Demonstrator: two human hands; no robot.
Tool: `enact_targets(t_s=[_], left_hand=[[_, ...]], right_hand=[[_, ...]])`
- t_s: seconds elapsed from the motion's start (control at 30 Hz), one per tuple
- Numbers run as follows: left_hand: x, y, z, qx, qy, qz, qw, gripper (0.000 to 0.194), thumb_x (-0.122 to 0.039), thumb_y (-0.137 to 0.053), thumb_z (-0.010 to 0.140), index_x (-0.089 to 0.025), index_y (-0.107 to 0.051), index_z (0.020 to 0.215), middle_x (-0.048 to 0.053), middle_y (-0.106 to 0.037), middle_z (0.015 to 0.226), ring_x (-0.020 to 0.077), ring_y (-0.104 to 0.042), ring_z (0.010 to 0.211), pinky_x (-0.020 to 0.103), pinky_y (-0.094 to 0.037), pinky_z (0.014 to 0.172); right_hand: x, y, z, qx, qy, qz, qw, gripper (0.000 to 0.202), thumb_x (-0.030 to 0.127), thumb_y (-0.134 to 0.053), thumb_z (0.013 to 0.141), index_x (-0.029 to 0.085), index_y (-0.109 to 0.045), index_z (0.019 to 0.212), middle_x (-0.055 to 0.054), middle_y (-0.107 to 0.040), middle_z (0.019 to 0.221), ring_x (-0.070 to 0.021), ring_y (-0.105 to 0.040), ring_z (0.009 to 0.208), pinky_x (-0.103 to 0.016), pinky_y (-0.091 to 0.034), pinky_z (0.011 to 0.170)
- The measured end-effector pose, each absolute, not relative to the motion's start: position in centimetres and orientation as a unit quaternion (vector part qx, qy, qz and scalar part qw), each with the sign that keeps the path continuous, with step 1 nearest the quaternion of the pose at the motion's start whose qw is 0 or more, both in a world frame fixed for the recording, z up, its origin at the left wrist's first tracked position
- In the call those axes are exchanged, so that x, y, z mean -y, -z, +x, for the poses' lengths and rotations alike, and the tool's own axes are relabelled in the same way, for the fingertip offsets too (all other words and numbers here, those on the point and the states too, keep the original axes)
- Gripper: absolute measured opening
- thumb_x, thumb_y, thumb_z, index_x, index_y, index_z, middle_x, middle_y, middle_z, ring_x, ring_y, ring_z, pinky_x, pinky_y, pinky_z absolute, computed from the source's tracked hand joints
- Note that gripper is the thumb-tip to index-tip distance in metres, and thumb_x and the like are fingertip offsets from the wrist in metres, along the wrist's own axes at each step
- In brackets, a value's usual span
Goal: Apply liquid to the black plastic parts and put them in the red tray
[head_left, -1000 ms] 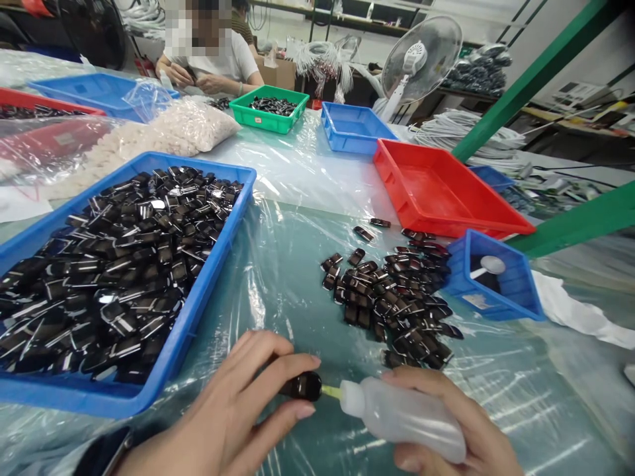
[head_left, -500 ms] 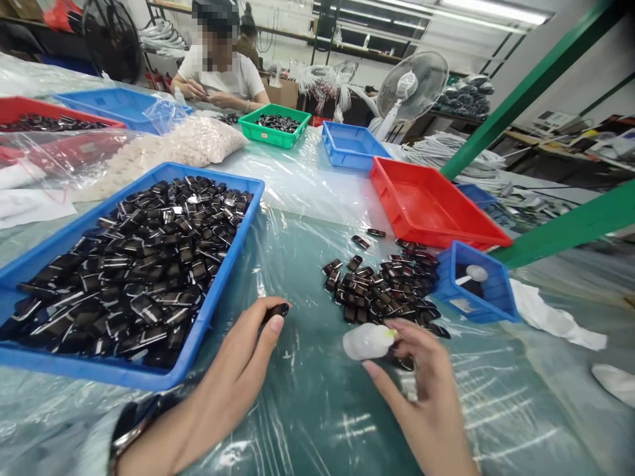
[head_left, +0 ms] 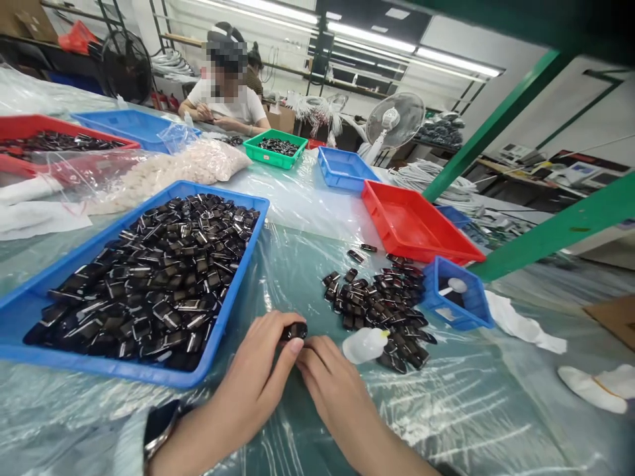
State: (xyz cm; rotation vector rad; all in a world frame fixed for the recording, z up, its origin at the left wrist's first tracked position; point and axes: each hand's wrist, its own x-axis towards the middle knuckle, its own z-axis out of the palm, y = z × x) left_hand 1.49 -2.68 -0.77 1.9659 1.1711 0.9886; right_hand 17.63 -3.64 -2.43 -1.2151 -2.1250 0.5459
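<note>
Between the thumb and fingers of my left hand (head_left: 265,360) is a small glossy black part (head_left: 294,330). My right hand (head_left: 333,378) is up against it, fingertips bent together near the left thumb; whether they grip anything is hidden. A white squeeze bottle (head_left: 364,346) with a yellowish tip lies on its side just right of my right hand. It touches the edge of a loose pile of black parts (head_left: 380,294) on the green, plastic-covered table (head_left: 292,264). To the left, a large blue tray (head_left: 221,330) is heaped with similar black parts.
Beyond the pile stand a red tray (head_left: 421,225) and a small blue bin (head_left: 459,307) with a white round-headed item. A white cloth (head_left: 526,324) lies at right. Farther back are a bag of beige pieces (head_left: 208,158), a green tray (head_left: 275,158) and a seated person (head_left: 228,99).
My right hand has let go of the white bottle, which now lies beside the pile, and has moved left to meet my left hand. The black part stays in my left hand. The view has shifted.
</note>
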Motion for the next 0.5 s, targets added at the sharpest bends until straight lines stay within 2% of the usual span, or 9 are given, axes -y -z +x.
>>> enact_targets(t_s=[0.2,0.33,0.5], left_hand=[[2.9,0.5,1.4,-0.405,-0.376,0.785,0.278,0.018,-0.024,-0.037,0.101,-0.023,-0.047,0.116,0.005,-0.060,0.099,0.0211,-0.057,0.090,0.035,-0.047,0.079],[2.9,0.8,1.3,-0.367,-0.377,0.818,0.234,0.020,-0.025,-0.035,0.102,-0.022,-0.046,0.118,0.005,-0.059,0.095,0.0208,-0.055,0.085,0.035,-0.044,0.078],[2.8,1.5,1.4,-0.324,-0.383,0.847,0.175,0.026,-0.029,-0.028,0.105,-0.017,-0.045,0.121,0.007,-0.058,0.096,0.0210,-0.053,0.084,0.034,-0.043,0.075]], right_hand=[[4.4,-0.7,18.9,0.648,-0.424,-0.484,0.408,0.008,0.024,-0.050,0.094,0.024,-0.054,0.088,-0.001,-0.059,0.082,-0.0167,-0.060,0.074,-0.031,-0.053,0.070],[4.8,-2.2,19.4,0.519,-0.596,-0.440,0.426,0.015,0.036,-0.057,0.091,0.023,-0.056,0.084,0.001,-0.059,0.076,-0.0129,-0.062,0.070,-0.026,-0.054,0.068],[4.8,-2.1,19.0,0.394,-0.710,-0.390,0.435,0.019,0.036,-0.069,0.083,0.020,-0.059,0.081,0.003,-0.057,0.070,-0.0097,-0.058,0.067,-0.021,-0.050,0.067]])
